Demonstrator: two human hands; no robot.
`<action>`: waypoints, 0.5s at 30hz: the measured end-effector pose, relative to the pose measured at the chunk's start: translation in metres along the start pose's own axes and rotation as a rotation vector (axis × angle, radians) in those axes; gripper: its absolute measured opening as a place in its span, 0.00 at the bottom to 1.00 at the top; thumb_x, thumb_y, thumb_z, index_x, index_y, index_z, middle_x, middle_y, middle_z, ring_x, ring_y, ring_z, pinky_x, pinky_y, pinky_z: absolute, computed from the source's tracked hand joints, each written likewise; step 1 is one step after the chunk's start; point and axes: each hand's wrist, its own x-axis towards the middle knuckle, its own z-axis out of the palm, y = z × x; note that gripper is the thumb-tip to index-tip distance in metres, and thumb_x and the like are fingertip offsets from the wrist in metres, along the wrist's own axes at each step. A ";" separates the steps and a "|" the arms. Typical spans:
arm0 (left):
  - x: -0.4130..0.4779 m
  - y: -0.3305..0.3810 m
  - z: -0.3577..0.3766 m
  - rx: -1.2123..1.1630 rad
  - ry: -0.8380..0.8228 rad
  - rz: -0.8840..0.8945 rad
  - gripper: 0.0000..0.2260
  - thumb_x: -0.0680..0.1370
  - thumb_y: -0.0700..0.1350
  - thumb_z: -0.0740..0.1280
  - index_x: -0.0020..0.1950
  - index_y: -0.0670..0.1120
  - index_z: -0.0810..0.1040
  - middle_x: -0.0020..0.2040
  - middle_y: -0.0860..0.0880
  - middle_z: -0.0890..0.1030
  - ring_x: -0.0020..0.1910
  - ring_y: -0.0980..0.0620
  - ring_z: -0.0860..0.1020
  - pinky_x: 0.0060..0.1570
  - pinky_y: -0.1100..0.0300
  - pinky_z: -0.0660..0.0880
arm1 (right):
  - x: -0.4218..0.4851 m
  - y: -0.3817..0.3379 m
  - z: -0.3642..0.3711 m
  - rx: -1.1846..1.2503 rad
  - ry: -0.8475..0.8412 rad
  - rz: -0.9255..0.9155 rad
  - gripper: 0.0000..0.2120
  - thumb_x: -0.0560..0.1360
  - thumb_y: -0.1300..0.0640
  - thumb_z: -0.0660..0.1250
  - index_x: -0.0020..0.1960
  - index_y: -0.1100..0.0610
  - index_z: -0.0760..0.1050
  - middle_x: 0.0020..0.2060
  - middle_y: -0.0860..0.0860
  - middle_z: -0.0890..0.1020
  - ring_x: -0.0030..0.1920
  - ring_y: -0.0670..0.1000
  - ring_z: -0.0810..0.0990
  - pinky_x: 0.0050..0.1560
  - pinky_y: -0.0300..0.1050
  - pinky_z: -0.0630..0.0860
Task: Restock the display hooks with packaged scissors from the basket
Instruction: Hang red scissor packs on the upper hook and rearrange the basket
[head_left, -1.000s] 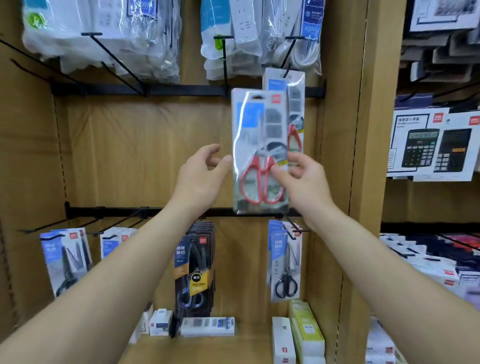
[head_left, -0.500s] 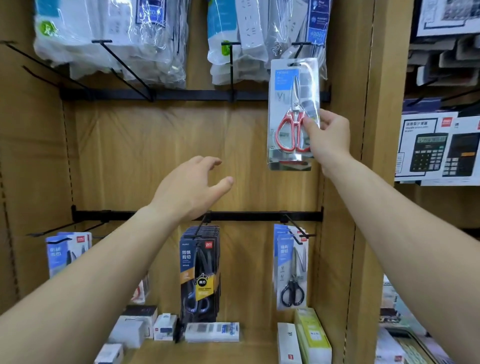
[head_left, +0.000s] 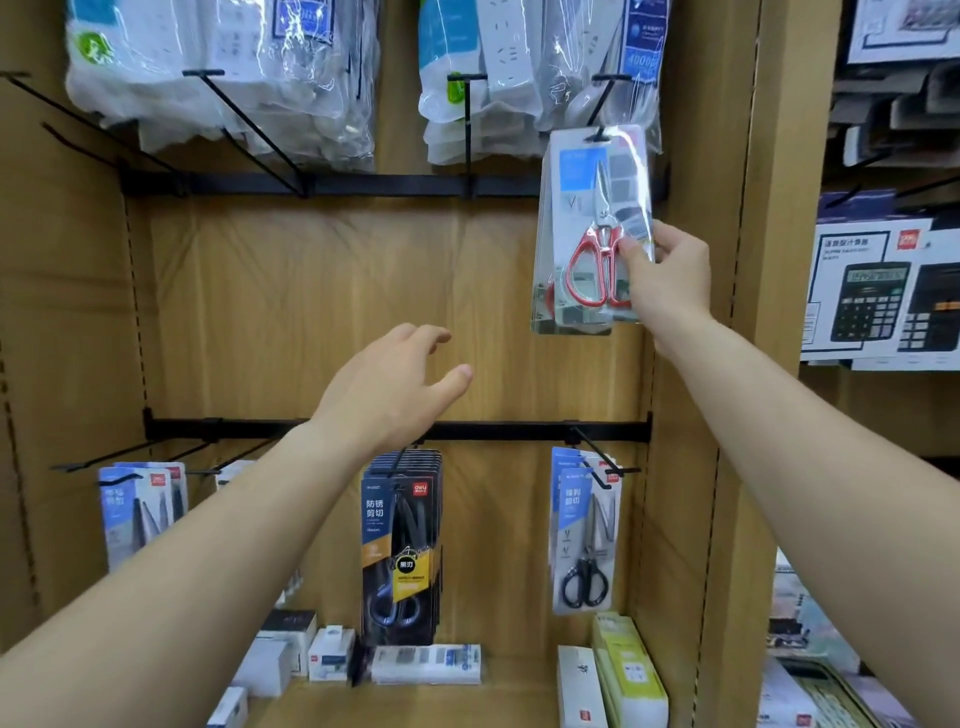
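A wooden display wall filled the view, crossed by an upper rail and a lower rail, both black. Bulky clear bags of power strips hung along the top. In the next bay to the right stood boxes of calculators. Below the lower rail hung a thick stack of dark scissors packs, with lighter packs of black-handled scissors to its right and to its far left. Small boxes lay on the shelf beneath. High on the right, a pack of red-handled scissors hung upright with its top slot on a black hook of the upper rail, in front of similar packs. The right hand pinched that pack's right edge, thumb on the front beside the red handles. The left hand hovered in front of the lower rail, fingers loose and spread, holding nothing.
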 end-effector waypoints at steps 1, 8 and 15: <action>0.000 0.000 0.001 0.000 -0.002 0.000 0.27 0.82 0.63 0.59 0.78 0.52 0.68 0.72 0.53 0.74 0.67 0.52 0.75 0.62 0.52 0.75 | 0.002 0.000 0.001 -0.014 -0.017 0.016 0.10 0.82 0.49 0.67 0.62 0.49 0.78 0.53 0.45 0.86 0.49 0.43 0.86 0.49 0.44 0.85; -0.003 -0.001 0.002 -0.006 -0.008 0.001 0.27 0.83 0.62 0.59 0.79 0.52 0.68 0.72 0.52 0.74 0.68 0.52 0.75 0.63 0.53 0.75 | 0.003 0.005 0.016 -0.019 -0.034 0.093 0.09 0.82 0.49 0.67 0.61 0.47 0.75 0.55 0.47 0.85 0.52 0.48 0.86 0.54 0.52 0.85; -0.007 -0.007 0.004 -0.001 -0.023 -0.005 0.27 0.83 0.61 0.60 0.79 0.51 0.67 0.72 0.52 0.74 0.68 0.52 0.74 0.63 0.54 0.74 | 0.008 0.009 0.017 -0.031 -0.012 0.130 0.06 0.81 0.49 0.69 0.56 0.47 0.74 0.50 0.44 0.84 0.51 0.47 0.86 0.53 0.50 0.84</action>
